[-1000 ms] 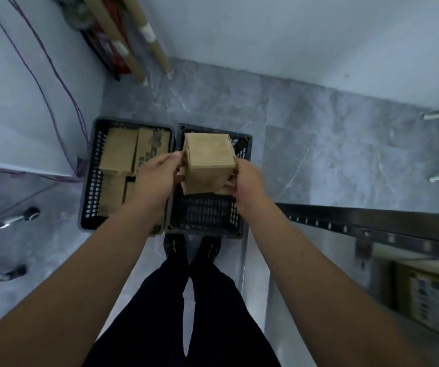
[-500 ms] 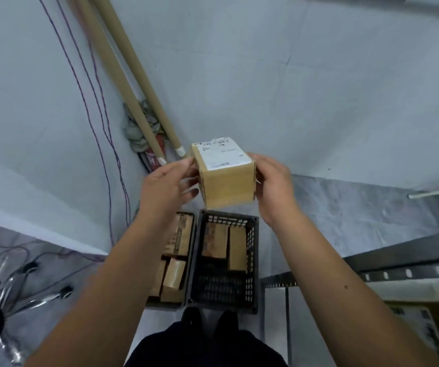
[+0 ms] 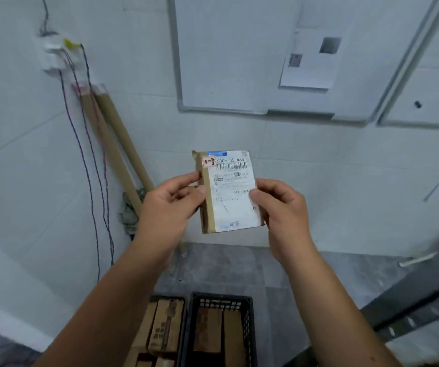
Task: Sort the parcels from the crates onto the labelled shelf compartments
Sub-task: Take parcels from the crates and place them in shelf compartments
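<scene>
Parcel (image 3: 208, 207) held up well above the black crate (image 3: 222, 300), label (image 3: 235, 205) facing the camera.
Left hand (image 3: 168, 207) pinches the parcel's left edge; right hand (image 3: 284, 207) grips the right edge, thumb on the label. Risk: this light edge hold could slip and drop the parcel into the crate; misreading the small corner sticker (image 3: 209, 162) would send it to the wrong compartment. The sticker mark is blurred. The shelf (image 3: 411, 308) right of the crate is cut off, its compartment labels out of view.
</scene>
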`<state>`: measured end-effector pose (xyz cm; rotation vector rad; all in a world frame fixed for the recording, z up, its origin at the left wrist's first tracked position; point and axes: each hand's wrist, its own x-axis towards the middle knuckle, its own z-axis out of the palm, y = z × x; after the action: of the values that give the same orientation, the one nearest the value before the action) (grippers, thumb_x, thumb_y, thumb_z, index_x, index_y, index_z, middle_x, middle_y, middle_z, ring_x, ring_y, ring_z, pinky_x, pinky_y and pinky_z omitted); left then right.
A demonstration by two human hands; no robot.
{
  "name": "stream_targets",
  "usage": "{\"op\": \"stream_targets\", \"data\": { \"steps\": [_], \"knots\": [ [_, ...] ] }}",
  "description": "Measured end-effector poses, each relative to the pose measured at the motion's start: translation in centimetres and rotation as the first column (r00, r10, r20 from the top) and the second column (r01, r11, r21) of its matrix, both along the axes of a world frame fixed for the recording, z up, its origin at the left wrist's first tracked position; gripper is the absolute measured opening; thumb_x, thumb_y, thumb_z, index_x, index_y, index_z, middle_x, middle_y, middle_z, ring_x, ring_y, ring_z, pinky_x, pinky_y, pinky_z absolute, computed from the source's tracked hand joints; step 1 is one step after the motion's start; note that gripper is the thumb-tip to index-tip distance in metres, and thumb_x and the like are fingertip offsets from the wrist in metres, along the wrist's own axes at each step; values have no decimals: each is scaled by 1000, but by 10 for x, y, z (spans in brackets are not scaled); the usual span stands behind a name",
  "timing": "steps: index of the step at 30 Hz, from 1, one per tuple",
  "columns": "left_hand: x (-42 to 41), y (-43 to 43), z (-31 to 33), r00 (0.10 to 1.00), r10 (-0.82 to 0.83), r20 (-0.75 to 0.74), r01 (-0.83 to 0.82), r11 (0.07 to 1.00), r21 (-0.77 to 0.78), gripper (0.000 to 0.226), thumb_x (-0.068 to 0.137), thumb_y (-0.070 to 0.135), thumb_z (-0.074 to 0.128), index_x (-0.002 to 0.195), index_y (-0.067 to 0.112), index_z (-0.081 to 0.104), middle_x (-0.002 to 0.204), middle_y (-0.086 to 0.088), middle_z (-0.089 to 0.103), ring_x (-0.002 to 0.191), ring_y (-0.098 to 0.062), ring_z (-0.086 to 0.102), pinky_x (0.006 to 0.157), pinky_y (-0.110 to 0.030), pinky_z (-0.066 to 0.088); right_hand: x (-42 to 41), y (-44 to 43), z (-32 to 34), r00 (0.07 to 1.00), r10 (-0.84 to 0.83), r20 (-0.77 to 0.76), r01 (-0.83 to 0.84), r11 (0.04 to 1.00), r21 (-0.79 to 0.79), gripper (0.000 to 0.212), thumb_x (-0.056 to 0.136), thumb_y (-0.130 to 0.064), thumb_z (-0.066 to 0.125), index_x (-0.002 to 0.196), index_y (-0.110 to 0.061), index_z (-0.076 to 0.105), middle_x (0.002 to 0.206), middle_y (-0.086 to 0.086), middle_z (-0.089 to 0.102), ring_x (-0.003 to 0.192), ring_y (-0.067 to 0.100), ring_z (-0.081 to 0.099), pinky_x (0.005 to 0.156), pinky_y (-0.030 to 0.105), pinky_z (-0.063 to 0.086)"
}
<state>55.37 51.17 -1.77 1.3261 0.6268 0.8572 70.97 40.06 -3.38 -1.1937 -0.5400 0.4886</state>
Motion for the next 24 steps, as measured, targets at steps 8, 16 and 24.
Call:
{"op": "stream_targets", "data": {
  "steps": [8,16,24],
  "knots": [
    [8,-17,13,997,-67,-28,68,998,17,35,96,0,68,125,17,73,107,2,81,102,-14,77,91,-31,62,3,-23,-6,998,-26,51,24,999,44,29,72,-7,66,100,-4,72,94,9,79,78,12,71,66,20,53],
    [12,-30,3,994,-103,-35,104,995,8,34,96,-1,67,123,19,73,109,5,80,104,-11,76,85,-28,63,7,-44,-10,994,-79,73,79,997,-1,21,78,-7,70,99,-5,73,101,11,80,92,23,75,78,32,57],
    [18,-21,-2,970,-241,-44,243,969,52,34,97,-2,65,119,23,74,110,10,79,101,-7,76,79,-25,63,-12,-56,-12,973,-230,27,230,973,-25,16,92,5,66,96,-9,73,102,9,80,92,21,75,76,36,57]
  ]
}}
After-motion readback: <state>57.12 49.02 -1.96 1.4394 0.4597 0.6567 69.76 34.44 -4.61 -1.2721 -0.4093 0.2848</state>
